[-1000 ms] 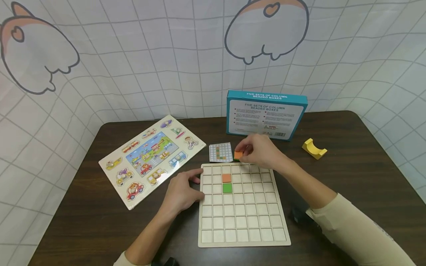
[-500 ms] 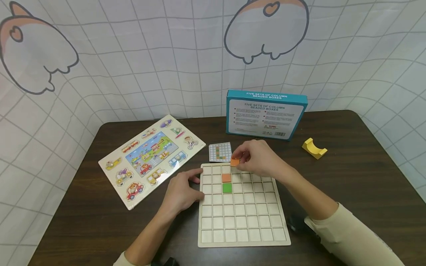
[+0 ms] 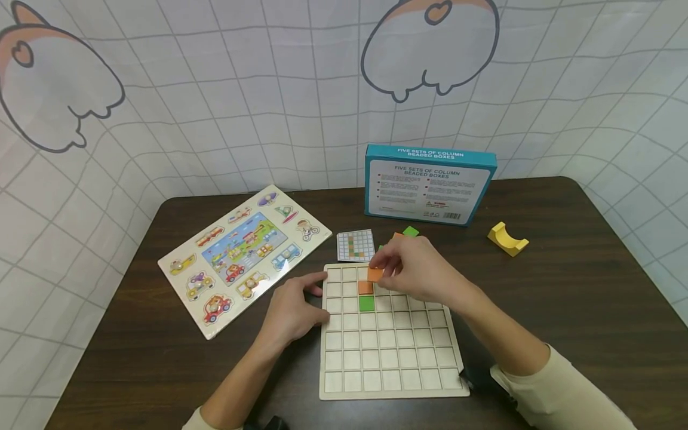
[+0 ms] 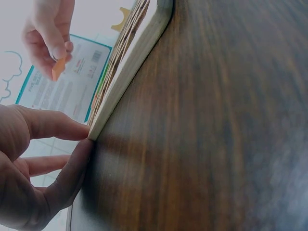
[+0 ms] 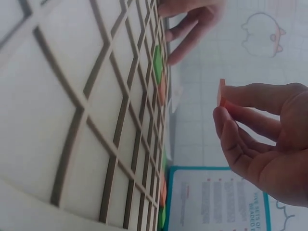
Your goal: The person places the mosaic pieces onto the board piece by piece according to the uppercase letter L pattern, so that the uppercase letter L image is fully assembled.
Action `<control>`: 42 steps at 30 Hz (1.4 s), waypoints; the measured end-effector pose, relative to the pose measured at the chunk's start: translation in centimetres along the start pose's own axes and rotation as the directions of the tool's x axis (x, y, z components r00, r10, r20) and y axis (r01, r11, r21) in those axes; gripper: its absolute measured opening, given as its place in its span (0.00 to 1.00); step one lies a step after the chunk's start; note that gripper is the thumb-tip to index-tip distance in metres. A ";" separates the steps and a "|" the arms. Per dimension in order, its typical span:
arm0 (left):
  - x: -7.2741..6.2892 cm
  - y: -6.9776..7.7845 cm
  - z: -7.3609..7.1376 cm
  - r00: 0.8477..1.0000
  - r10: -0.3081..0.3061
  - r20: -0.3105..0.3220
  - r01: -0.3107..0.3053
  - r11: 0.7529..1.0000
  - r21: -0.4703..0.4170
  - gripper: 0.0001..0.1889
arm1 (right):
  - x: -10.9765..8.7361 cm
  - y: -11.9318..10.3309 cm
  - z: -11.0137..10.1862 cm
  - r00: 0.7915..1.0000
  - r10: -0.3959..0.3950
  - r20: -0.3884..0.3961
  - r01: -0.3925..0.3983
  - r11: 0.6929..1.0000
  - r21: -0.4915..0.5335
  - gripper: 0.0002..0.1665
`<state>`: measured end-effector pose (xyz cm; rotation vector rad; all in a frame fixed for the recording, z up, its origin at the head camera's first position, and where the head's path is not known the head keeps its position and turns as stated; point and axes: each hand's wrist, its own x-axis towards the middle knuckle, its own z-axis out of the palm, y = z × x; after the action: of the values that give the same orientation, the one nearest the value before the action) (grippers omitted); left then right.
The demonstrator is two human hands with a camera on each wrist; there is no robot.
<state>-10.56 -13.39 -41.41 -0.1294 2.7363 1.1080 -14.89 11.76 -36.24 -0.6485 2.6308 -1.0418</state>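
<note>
A light wooden grid board [image 3: 395, 358] lies on the dark table. One orange tile [image 3: 365, 288] and one green tile [image 3: 366, 304] sit in neighbouring cells of its third column. Over the top of that column, my right hand [image 3: 419, 270] pinches another orange tile [image 3: 374, 275] between thumb and fingers. The right wrist view shows this held tile [image 5: 221, 93] raised off the board, on edge. My left hand [image 3: 292, 310] touches the board's left edge with spread thumb and finger; in the left wrist view these fingertips meet the rim [image 4: 98, 126].
A printed grid card [image 3: 355, 245] lies behind the board. Loose tiles, including a green one [image 3: 411, 231], lie partly hidden behind my right hand. A teal box [image 3: 430, 186] stands at the back, a yellow curved block [image 3: 507, 240] to the right, a picture puzzle [image 3: 244, 257] to the left.
My right hand has carried the orange tile from beside the card toward me, over the board's top edge. Loose tiles behind it have come into view. My left hand stays put.
</note>
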 end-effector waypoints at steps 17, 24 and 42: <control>0.0 0.0 0.1 1.000 -0.011 0.006 0.011 1.000 -0.006 0.41 | -1.2 -1.3 0.9 0.999 -0.003 0.046 0.003 1.000 -0.010 0.14; 0.1 0.0 0.1 1.000 -0.013 0.006 0.013 1.000 -0.008 0.41 | -1.3 -1.4 1.2 0.997 -0.020 0.071 0.019 1.000 0.011 0.13; 0.0 0.2 0.0 1.000 -0.019 0.003 0.019 1.000 0.003 0.41 | -1.6 -1.4 2.2 0.993 -0.015 0.113 0.016 1.000 -0.006 0.12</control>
<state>-10.56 -13.26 -41.27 -0.1530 2.7276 1.0985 -12.21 10.29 -36.77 -0.7091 2.5374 -0.9711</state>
